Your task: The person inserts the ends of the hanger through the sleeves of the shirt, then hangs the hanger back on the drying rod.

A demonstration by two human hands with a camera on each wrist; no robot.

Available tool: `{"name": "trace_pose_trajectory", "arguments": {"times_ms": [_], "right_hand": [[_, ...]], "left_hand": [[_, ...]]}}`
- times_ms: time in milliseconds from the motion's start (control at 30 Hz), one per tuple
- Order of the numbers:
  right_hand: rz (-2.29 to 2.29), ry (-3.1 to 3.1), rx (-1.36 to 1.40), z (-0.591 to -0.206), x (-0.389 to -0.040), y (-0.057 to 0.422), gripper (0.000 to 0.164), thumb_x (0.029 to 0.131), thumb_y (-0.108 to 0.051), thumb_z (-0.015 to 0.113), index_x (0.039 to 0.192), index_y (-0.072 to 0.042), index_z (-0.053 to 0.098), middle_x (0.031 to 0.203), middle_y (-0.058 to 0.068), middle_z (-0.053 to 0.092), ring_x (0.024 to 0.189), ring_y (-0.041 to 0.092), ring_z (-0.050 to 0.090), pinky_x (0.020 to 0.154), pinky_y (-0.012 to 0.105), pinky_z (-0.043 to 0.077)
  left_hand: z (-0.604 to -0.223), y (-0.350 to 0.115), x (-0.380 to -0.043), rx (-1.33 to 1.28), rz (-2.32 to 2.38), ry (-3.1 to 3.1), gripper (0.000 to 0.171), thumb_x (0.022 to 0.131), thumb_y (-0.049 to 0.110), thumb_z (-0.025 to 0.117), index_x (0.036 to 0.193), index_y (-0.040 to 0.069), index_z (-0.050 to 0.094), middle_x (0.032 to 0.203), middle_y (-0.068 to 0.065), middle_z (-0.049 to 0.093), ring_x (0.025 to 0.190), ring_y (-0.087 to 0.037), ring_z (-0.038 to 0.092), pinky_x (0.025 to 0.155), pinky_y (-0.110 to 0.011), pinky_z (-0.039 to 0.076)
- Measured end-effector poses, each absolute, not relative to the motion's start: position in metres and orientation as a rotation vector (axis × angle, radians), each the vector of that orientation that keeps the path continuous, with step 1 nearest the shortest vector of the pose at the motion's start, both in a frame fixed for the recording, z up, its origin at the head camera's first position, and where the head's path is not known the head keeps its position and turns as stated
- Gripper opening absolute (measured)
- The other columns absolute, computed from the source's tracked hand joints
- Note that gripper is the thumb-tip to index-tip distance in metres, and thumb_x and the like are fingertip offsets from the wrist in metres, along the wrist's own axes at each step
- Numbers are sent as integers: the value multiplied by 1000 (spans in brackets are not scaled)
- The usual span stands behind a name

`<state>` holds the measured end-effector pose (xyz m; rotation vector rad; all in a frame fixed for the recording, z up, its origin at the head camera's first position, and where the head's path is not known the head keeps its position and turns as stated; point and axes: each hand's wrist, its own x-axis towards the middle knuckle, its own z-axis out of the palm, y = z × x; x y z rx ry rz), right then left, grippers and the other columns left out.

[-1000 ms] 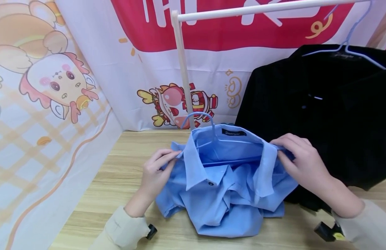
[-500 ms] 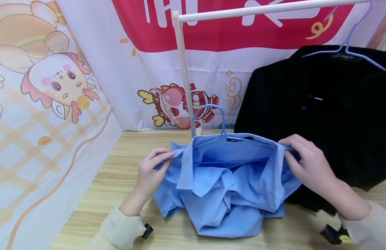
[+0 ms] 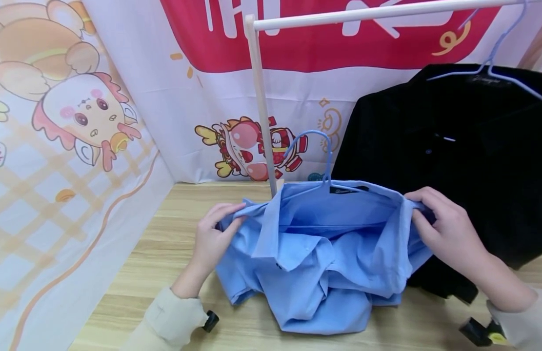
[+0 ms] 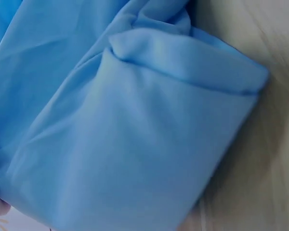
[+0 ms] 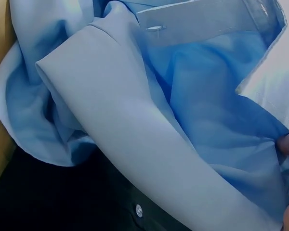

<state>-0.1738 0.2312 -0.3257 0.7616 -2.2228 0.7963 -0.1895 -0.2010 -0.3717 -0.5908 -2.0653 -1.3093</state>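
A light blue collared shirt point(image 3: 306, 282) lies bunched on the wooden table, its neck opening spread toward the back. Inside that opening sits a blue hanger point(image 3: 327, 161), its hook standing up above the collar. My left hand point(image 3: 215, 234) pinches the shirt's left shoulder between thumb and fingers. At the opposite shoulder, my right hand point(image 3: 446, 229) grips the fabric close to the collar. The left wrist view is filled by a short sleeve point(image 4: 149, 130) with a folded cuff. In the right wrist view another sleeve point(image 5: 120, 106) hangs over black cloth.
A white rack point(image 3: 262, 97) rises behind the shirt, its bar running to the upper right. From it hangs a black shirt point(image 3: 429, 161) on a blue hanger, close behind my right hand. A printed curtain point(image 3: 187, 97) backs the wooden table point(image 3: 139, 273).
The hanger's hook has shifted right and up, and the collar has turned, its opening wider. My right hand has moved a little right with the shoulder; my left moved slightly left, then stayed nearly still.
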Motion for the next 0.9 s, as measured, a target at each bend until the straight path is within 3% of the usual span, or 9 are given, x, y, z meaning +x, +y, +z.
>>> {"name": "trace_pose_trajectory", "arguments": {"times_ms": [200, 333, 433, 500, 600, 700, 900], "right_hand": [[730, -2184, 726, -319, -172, 238, 28, 81, 18, 63, 106, 7, 66, 97, 12, 65, 87, 1, 48, 73, 8, 40], [677, -2124, 712, -314, -173, 241, 17, 95, -4, 58, 104, 7, 67, 96, 16, 66, 89, 15, 49, 82, 11, 35], [628, -2071, 713, -311, -174, 241, 41, 104, -28, 48, 102, 9, 67, 94, 20, 67, 88, 28, 52, 89, 15, 31], [568, -2025, 710, -308, -175, 240, 51, 106, -34, 42, 99, 10, 68, 91, 24, 67, 87, 38, 54, 90, 24, 32], [455, -1974, 698, -304, -173, 240, 40, 102, -21, 47, 98, 12, 68, 89, 28, 67, 87, 48, 54, 79, 43, 35], [366, -1945, 686, -298, -171, 242, 24, 95, -6, 55, 98, 13, 69, 90, 30, 67, 87, 52, 54, 67, 56, 32], [364, -1842, 665, -288, -181, 241, 31, 100, -12, 52, 97, 13, 69, 90, 31, 67, 85, 54, 55, 67, 54, 33]], "left_hand": [[-365, -192, -192, -468, -1499, -2096, 27, 91, 5, 77, 119, 6, 76, 113, -7, 73, 108, -15, 65, 97, -23, 47], [-362, -187, -194, -451, -1548, -2081, 28, 91, 5, 77, 119, 2, 75, 114, -9, 73, 109, -15, 65, 98, -24, 47], [-360, -184, -193, -448, -1552, -2065, 22, 93, 2, 75, 114, 0, 76, 110, -9, 74, 105, -15, 65, 93, -23, 49], [-359, -181, -193, -454, -1554, -2045, 17, 93, 0, 73, 110, -2, 77, 107, -10, 75, 103, -16, 66, 91, -23, 51], [-356, -177, -191, -455, -1544, -2027, 14, 94, -2, 71, 106, 0, 78, 104, -10, 75, 99, -18, 67, 87, -22, 52], [-352, -173, -190, -446, -1541, -2011, 13, 94, -2, 71, 105, 1, 78, 104, -9, 74, 97, -20, 66, 85, -21, 52], [-346, -164, -193, -423, -1587, -1955, 15, 94, -1, 72, 108, -3, 76, 105, -13, 74, 97, -17, 67, 87, -22, 52]]}}
